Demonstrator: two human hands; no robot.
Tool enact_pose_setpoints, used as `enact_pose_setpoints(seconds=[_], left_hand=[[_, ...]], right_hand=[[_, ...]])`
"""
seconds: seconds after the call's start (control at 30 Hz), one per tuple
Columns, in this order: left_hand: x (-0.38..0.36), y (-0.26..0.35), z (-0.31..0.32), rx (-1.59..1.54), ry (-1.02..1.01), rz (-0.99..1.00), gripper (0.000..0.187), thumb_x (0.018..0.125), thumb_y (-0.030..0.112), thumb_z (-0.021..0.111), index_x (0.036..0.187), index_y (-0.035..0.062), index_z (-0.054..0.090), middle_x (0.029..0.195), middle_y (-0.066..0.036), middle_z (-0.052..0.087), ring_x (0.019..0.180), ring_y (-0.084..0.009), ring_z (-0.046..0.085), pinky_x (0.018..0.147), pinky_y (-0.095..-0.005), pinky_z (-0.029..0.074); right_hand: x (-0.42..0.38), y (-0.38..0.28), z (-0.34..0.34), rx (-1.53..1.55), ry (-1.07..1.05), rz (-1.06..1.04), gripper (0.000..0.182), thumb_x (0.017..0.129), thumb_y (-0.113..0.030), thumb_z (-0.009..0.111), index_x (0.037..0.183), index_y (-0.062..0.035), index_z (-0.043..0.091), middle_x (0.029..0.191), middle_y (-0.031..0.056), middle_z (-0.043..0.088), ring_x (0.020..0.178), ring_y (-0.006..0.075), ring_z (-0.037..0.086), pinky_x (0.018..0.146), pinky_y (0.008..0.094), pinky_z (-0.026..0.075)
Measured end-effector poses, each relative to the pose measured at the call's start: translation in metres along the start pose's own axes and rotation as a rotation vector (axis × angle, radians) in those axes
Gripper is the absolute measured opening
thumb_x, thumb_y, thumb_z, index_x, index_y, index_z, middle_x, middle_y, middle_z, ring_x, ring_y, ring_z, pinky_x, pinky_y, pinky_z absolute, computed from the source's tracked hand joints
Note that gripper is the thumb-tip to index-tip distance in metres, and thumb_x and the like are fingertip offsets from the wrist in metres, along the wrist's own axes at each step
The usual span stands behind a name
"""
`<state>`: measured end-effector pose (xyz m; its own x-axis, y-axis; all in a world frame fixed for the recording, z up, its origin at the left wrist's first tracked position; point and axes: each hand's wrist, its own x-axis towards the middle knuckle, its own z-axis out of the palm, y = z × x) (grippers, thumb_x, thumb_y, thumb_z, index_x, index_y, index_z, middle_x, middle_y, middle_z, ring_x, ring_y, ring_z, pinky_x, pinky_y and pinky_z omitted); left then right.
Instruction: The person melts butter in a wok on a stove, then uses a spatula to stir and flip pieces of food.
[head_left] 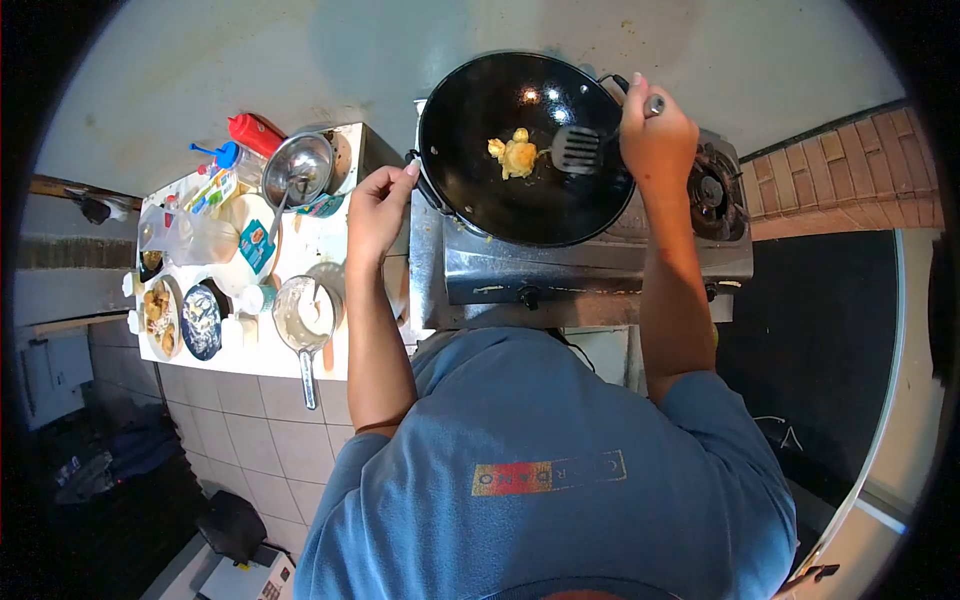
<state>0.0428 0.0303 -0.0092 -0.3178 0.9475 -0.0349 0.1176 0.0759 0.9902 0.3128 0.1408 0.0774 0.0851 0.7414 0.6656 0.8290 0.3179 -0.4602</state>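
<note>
A black wok (470,205) sits on the stove, with a golden piece of fried food (517,155) near its middle. My right hand (657,130) is closed round the handle of a slotted turner (576,150). The turner's slotted head is inside the wok, just right of the food. At the wok's left rim, my left hand (380,208) is closed with thumb and fingers at the side handle, partly hiding it.
The steel gas stove (490,270) has another burner (711,190) on the right. On the left, a white table (345,345) holds a steel bowl (298,165), a saucepan of batter (300,325), a plate of fried pieces (160,315), a dark blue bowl (203,320) and a red bottle (255,133).
</note>
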Motion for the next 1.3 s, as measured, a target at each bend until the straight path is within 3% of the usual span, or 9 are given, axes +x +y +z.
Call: enact_pose_setpoints(seconds=[0.4, 0.57, 0.8, 1.03, 1.23, 1.3], left_hand=[[0.004, -0.002, 0.002, -0.001, -0.014, 0.010, 0.030, 0.088, 0.022, 0.060, 0.064, 0.0051, 0.053, 0.058, 0.009, 0.039, 0.056, -0.0022, 0.032, 0.049, -0.0203, 0.025], [0.003, 0.001, 0.003, -0.033, -0.036, -0.028, 0.031, 0.089, 0.021, 0.057, 0.063, 0.0066, 0.049, 0.059, 0.008, 0.038, 0.056, -0.0028, 0.031, 0.050, -0.0208, 0.026], [0.008, -0.003, 0.004, -0.045, -0.037, -0.047, 0.032, 0.090, 0.018, 0.054, 0.061, 0.0080, 0.044, 0.059, 0.008, 0.037, 0.057, -0.0029, 0.031, 0.051, -0.0217, 0.026], [0.003, -0.005, 0.001, -0.090, -0.082, 0.008, 0.027, 0.089, 0.019, 0.054, 0.065, 0.0097, 0.047, 0.061, 0.009, 0.038, 0.055, -0.0027, 0.031, 0.050, -0.0210, 0.023], [0.006, -0.009, -0.010, -0.104, -0.055, 0.028, 0.024, 0.088, 0.019, 0.055, 0.067, 0.0080, 0.052, 0.061, 0.006, 0.046, 0.057, -0.0030, 0.038, 0.050, -0.0198, 0.030], [0.000, -0.001, -0.009, -0.143, -0.048, -0.021, 0.023, 0.088, 0.019, 0.054, 0.068, 0.0076, 0.052, 0.061, 0.006, 0.046, 0.056, -0.0033, 0.039, 0.050, -0.0195, 0.031]], right_hand=[[-0.010, 0.007, 0.008, -0.111, 0.007, -0.053, 0.035, 0.086, -0.029, 0.054, 0.061, -0.0053, 0.055, 0.056, 0.0180, 0.055, 0.055, 0.0399, 0.055, 0.049, 0.0463, 0.042], [-0.013, 0.008, 0.004, -0.147, -0.061, 0.089, 0.038, 0.087, -0.032, 0.052, 0.061, -0.0048, 0.054, 0.058, 0.0192, 0.055, 0.057, 0.0408, 0.055, 0.052, 0.0477, 0.042], [-0.012, 0.002, 0.002, -0.174, -0.040, 0.082, 0.039, 0.088, -0.032, 0.050, 0.061, -0.0043, 0.054, 0.057, 0.0194, 0.054, 0.057, 0.0413, 0.054, 0.051, 0.0473, 0.042], [-0.002, -0.015, -0.015, 0.032, 0.034, 0.127, 0.037, 0.087, -0.032, 0.052, 0.062, -0.0047, 0.054, 0.056, 0.0192, 0.053, 0.055, 0.0411, 0.053, 0.051, 0.0462, 0.042], [-0.007, -0.004, 0.006, -0.088, 0.006, 0.000, 0.038, 0.085, -0.032, 0.055, 0.060, -0.0042, 0.054, 0.056, 0.0187, 0.054, 0.057, 0.0423, 0.053, 0.051, 0.0463, 0.043], [-0.005, -0.009, 0.003, 0.026, 0.028, 0.046, 0.036, 0.085, -0.032, 0.056, 0.061, -0.0048, 0.055, 0.058, 0.0190, 0.055, 0.059, 0.0425, 0.054, 0.052, 0.0470, 0.044]])
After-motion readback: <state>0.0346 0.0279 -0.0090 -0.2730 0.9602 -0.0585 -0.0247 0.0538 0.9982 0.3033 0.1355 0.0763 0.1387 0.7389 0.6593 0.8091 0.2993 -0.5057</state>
